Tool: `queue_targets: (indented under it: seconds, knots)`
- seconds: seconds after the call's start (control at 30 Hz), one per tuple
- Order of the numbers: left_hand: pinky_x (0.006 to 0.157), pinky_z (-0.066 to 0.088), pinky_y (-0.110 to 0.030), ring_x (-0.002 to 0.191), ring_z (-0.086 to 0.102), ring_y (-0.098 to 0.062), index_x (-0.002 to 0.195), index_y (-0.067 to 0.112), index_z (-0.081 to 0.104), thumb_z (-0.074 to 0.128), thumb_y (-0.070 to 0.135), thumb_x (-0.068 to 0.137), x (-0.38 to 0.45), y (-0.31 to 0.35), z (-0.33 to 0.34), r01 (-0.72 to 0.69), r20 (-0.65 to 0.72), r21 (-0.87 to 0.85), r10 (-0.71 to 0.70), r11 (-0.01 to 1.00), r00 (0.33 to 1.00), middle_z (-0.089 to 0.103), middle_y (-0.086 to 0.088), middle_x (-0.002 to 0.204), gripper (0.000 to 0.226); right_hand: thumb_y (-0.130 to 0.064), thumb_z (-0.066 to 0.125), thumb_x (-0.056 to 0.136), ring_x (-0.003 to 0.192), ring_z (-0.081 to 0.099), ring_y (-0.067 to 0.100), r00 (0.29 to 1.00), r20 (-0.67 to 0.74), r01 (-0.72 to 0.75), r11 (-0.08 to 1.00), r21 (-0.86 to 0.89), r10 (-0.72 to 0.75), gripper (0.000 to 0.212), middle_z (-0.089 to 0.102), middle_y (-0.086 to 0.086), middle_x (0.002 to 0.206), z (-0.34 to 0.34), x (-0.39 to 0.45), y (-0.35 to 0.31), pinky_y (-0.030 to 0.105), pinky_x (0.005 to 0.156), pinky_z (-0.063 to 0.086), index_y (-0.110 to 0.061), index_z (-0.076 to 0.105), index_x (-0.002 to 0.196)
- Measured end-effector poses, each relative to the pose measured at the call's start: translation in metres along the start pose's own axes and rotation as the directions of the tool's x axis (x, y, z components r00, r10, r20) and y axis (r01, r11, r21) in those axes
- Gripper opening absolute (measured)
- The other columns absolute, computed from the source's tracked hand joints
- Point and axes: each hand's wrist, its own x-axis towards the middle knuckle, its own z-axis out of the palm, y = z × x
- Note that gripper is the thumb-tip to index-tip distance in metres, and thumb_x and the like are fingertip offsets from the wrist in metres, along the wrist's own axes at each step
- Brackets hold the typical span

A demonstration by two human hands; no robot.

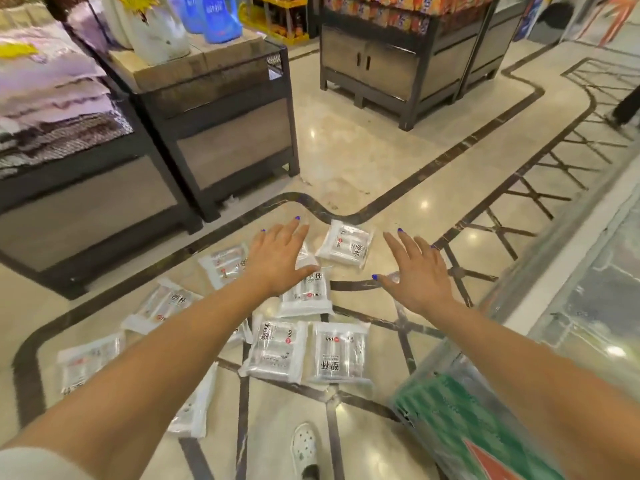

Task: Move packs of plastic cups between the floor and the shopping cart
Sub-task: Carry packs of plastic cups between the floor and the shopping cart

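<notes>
Clear plastic cup packs (274, 351), about nine on floor (363, 161), two hands, left (277, 261) and right (417, 275), spread, holding nothing

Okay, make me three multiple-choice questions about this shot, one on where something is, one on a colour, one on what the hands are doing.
1. Where do the packs of plastic cups lie?
A. On the floor
B. On a display stand
C. In the person's hands

2. What colour is the nail polish on the fingers?
A. Red
B. Blue
C. Green

3. What state are the left hand and the right hand in?
A. Both grip a pack
B. One grips a pack, the other is a fist
C. Both open, holding nothing

Answers:
1. A, the packs are scattered over the tiled floor in front of the person.
2. B, the visible nails are bright blue.
3. C, the fingers of both hands are spread straight above the packs, with nothing held.
</notes>
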Motion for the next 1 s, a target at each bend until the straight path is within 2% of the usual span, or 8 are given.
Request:
queue_targets:
  seconds: [0.33, 0.53, 0.67, 0.77, 0.9, 1.0]
  knots:
    - [0.118, 0.015, -0.049, 0.148, 0.012, -0.029, 0.155, 0.023, 0.003, 0.037, 0.069, 0.091, 0.089, -0.025, 0.085, -0.076, 0.187, -0.052, 0.085, 0.996, 0.979, 0.003, 0.0, 0.164, 0.086, -0.062, 0.048, 0.09, 0.149, 0.011, 0.03, 0.976, 0.118, -0.197, 0.976, 0.097, 0.186, 0.079, 0.012, 0.0, 0.164, 0.084, 0.073, -0.001, 0.045, 0.119, 0.016, -0.04, 0.007, 0.154]
    - [0.118, 0.02, -0.047, 0.146, 0.019, -0.029, 0.155, 0.02, 0.01, 0.037, 0.067, 0.092, 0.121, -0.023, 0.172, -0.037, 0.173, -0.129, 0.059, 0.991, 0.983, 0.012, -0.003, 0.163, 0.084, -0.064, 0.049, 0.089, 0.149, 0.015, 0.029, 0.962, 0.158, -0.245, 0.961, 0.127, 0.224, 0.082, 0.015, 0.002, 0.163, 0.168, 0.102, 0.013, 0.046, 0.12, 0.02, -0.036, 0.008, 0.155]
    - [0.115, 0.023, -0.043, 0.145, 0.024, -0.026, 0.154, 0.018, 0.016, 0.041, 0.064, 0.092, 0.112, -0.018, 0.277, 0.056, 0.215, -0.177, -0.017, 0.983, 0.977, 0.019, -0.004, 0.161, 0.081, -0.066, 0.046, 0.089, 0.149, 0.016, 0.029, 0.932, 0.207, -0.338, 0.921, 0.192, 0.298, 0.083, 0.014, 0.002, 0.163, 0.265, 0.094, 0.028, 0.046, 0.12, 0.017, -0.034, 0.007, 0.155]
    - [0.115, 0.022, -0.042, 0.145, 0.025, -0.024, 0.154, 0.019, 0.017, 0.039, 0.065, 0.092, 0.111, -0.014, 0.364, 0.06, 0.242, -0.163, -0.019, 0.985, 0.97, 0.018, -0.002, 0.161, 0.08, -0.074, 0.037, 0.085, 0.149, 0.015, 0.028, 0.92, 0.246, -0.354, 0.918, 0.18, 0.306, 0.087, 0.013, 0.001, 0.164, 0.355, 0.085, 0.042, 0.047, 0.12, 0.017, -0.034, 0.006, 0.155]
    - [0.116, 0.022, -0.043, 0.145, 0.025, -0.024, 0.154, 0.019, 0.016, 0.039, 0.065, 0.092, 0.123, -0.005, 0.481, 0.084, 0.266, -0.196, -0.029, 0.977, 0.963, 0.018, -0.002, 0.161, 0.081, -0.073, 0.042, 0.086, 0.149, 0.014, 0.026, 0.875, 0.328, -0.429, 0.884, 0.185, 0.356, 0.09, 0.011, 0.002, 0.164, 0.481, 0.08, 0.054, 0.045, 0.121, 0.017, -0.032, 0.003, 0.156]
    - [0.117, 0.022, -0.042, 0.145, 0.025, -0.023, 0.154, 0.019, 0.015, 0.042, 0.065, 0.091, 0.127, 0.001, 0.573, 0.125, 0.288, -0.237, -0.053, 0.963, 0.956, 0.02, -0.002, 0.161, 0.083, -0.077, 0.039, 0.083, 0.15, 0.012, 0.027, 0.845, 0.396, -0.45, 0.878, 0.161, 0.36, 0.094, 0.008, 0.002, 0.164, 0.58, 0.079, 0.06, 0.045, 0.121, 0.016, -0.034, -0.003, 0.155]
